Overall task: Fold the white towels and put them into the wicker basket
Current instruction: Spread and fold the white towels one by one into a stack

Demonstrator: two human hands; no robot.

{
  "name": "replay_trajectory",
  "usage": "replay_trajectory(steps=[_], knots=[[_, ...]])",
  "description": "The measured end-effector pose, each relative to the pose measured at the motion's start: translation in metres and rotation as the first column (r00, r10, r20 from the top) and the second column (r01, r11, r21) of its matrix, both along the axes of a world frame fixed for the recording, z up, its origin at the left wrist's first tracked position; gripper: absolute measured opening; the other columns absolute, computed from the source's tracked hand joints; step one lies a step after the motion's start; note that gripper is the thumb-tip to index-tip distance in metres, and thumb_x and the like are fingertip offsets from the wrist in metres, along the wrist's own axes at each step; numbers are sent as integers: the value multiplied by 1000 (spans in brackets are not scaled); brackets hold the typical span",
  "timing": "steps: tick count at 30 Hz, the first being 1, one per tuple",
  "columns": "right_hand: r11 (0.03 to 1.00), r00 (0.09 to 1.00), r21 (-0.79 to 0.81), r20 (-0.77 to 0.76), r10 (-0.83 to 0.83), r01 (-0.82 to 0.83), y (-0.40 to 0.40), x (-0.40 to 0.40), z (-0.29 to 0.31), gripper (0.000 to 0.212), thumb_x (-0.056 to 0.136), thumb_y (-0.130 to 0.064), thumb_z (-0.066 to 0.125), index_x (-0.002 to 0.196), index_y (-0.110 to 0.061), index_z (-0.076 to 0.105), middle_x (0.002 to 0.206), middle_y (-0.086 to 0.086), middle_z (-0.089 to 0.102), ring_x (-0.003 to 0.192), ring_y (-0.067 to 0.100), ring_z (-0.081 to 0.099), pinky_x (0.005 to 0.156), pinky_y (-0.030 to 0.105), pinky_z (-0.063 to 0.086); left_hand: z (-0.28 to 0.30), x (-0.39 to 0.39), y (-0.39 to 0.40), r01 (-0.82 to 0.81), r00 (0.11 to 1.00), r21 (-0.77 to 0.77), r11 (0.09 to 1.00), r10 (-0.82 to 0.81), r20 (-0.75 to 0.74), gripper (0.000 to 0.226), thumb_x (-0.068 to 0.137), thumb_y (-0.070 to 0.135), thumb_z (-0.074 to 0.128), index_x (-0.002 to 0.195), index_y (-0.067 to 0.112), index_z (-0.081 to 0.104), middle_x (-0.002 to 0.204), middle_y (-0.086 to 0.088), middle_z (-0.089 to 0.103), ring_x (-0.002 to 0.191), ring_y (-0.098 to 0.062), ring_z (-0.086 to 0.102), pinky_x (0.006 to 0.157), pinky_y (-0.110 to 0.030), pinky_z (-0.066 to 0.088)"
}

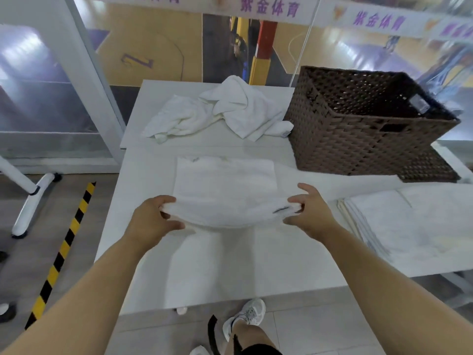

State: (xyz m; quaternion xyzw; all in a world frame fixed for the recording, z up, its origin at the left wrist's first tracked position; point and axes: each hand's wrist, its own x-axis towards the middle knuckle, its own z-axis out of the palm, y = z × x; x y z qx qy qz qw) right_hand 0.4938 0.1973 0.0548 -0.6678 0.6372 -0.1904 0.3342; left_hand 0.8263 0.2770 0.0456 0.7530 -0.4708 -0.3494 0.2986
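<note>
Folding is in hand: left hand (151,216) and right hand (307,210) pinch the near edge of the towel (225,190); next, probably fold it forward evenly.

The towels (225,193) are plain white on a white surface (230,265). The basket (358,139) is dark brown woven wicker. Floor tape (64,249) carries yellow and black stripes.
</note>
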Motion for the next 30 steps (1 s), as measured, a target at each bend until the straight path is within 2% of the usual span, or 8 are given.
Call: replay_trajectory(steps=[3,7,10,13,16,18,21,30], knots=[[953,987,-297,-158,10,-57,-12,2,29,28,70,-7,82,93,4,70,119,9,55,93,21,58,79,14,36,21,7,-13,-21,989,-175,984,46,140,22,73,16,79,90,17,66,83,2,60,79,-17,59,60,-24,40],[888,997,-455,-69,44,-71,-18,-2,84,20,79,-17,75,64,-9,65,72,6,63,66,18,56,58,22,35,55,22,-28,-1,990,-448,894,64,125,6,77,17,75,77,13,71,80,17,61,79,-1,49,70,-9,38],[951,991,-305,105,79,-43,-16,-9,119,19,85,-22,69,68,-19,61,63,-7,56,57,2,52,58,15,43,88,29,-33,-73,997,-466,882,62,-38,9,78,23,75,71,27,72,78,12,67,78,-8,55,68,-11,41],[983,947,-179,306,92,-37,-17,-12,146,14,86,-16,67,74,-11,65,68,0,62,62,9,60,63,26,55,116,30,-37,-72,994,-489,869,25,-103,10,81,27,72,71,26,72,75,14,67,69,-13,59,65,-22,46],[963,982,-265,158,100,-55,-28,-13,160,16,87,-20,68,71,-15,66,61,-8,60,55,4,55,58,15,46,135,32,-49,-11,1000,-471,882,13,1,8,84,28,69,77,23,70,75,16,67,72,-12,61,64,-20,46],[959,995,-270,7,95,-89,-40,-12,161,16,86,-24,68,71,-20,67,61,-8,59,58,8,53,61,22,44,139,35,-58,46,997,-411,911,-15,78,8,85,30,67,82,24,71,75,11,68,77,-12,62,69,-25,48],[972,994,-207,-39,102,-107,-57,-10,156,13,85,-26,70,74,-20,68,63,-6,59,60,12,52,66,30,43,141,40,-69,124,986,-359,925,-74,150,8,88,23,65,83,25,71,86,10,68,80,-12,62,72,-27,49],[919,951,-387,306,53,73,-75,-2,172,14,83,-18,72,76,-30,68,77,-1,66,75,15,57,76,30,46,177,40,-72,94,989,-534,840,-17,149,11,91,21,60,87,26,69,80,19,66,78,0,59,67,-5,39]])
